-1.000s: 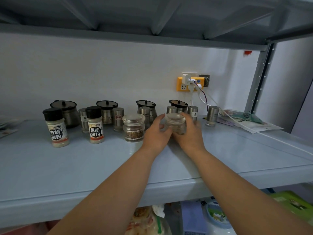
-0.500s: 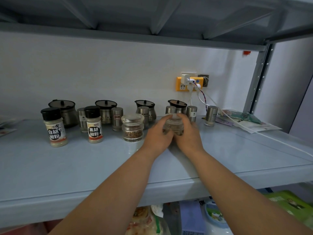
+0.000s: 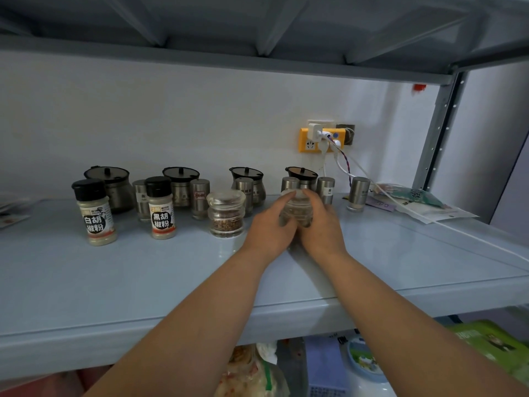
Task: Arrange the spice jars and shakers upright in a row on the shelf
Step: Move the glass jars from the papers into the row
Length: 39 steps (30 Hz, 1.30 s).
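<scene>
Two bare forearms reaching up from the lower edge, no sleeves, no gloves, no watch or rings visible, left hand and right hand uncovered, fingers short, nails unseen from behind.

On the shelf, two pepper bottles stand left of a glass jar; steel shakers line the back edge.

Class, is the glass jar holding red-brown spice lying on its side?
No: the glass jar stands upright on the shelf, lid on top.
</scene>
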### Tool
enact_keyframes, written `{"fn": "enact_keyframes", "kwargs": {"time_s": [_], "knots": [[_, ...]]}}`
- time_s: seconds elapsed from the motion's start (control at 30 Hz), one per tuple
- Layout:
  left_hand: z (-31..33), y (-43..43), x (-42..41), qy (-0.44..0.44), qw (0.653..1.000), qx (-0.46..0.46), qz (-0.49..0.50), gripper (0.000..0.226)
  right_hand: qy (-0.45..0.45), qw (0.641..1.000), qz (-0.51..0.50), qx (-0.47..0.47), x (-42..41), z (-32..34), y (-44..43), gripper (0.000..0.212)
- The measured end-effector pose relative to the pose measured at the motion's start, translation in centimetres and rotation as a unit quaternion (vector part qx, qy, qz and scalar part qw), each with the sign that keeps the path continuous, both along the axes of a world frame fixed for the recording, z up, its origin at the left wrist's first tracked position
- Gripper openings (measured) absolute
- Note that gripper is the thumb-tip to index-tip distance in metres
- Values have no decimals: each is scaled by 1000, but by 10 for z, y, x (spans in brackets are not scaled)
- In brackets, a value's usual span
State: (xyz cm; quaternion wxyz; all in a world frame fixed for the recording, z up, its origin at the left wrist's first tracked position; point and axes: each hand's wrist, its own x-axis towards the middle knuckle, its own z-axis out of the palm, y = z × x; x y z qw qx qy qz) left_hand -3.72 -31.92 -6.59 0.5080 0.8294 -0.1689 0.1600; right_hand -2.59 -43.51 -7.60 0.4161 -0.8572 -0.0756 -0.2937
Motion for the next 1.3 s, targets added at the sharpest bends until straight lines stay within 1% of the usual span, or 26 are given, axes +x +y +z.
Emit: {"fn": "enact_keyframes", "kwargs": {"time_s": [0.13,0.23,0.37,0.47,0.6,0.7,0.77,0.83,0.97,1.03,1.07,1.2,1.3], "knots": [[1,0,-3,-20,999,17,26,51,-7,1000,-3,-4,1,0,1,59],[0,0,-4,-20,999,27,25,52,-3,1000,-4,-7,0,0,1,61],[0,1,-3,-12,1000,17,22,51,-3,1000,-4,-8,2,-1,1,60],[0,1,-5,-12,999,3,33,48,-3,1000,-4,-9,5,-3,0,66],[2,0,-7,-47,997,0,60,40,14,1000,-14,-6,4,-1,-1,76],[2,-1,-9,-79,992,10,93,30,-17,999,-40,-9,-1,3,2,77],[4,-1,-13,-84,990,13,111,25,-48,997,-57,-19,-4,6,4,70],[8,1,-19,-81,989,9,120,25,-81,994,-60,-29,-7,8,6,58],[13,12,-29,-83,988,-5,131,25,-153,984,-76,-51,-11,6,12,24],[14,22,-33,-81,986,-13,144,24,-184,979,-65,-51,-15,7,20,9],[15,27,-34,-82,984,-13,156,24,-191,979,-49,-48,-18,9,26,5],[19,54,-42,-90,977,-29,191,23,-189,981,2,-29,-29,16,55,16],[22,77,-48,-102,969,-43,220,23,-178,983,31,-14,-37,20,82,10]]}}
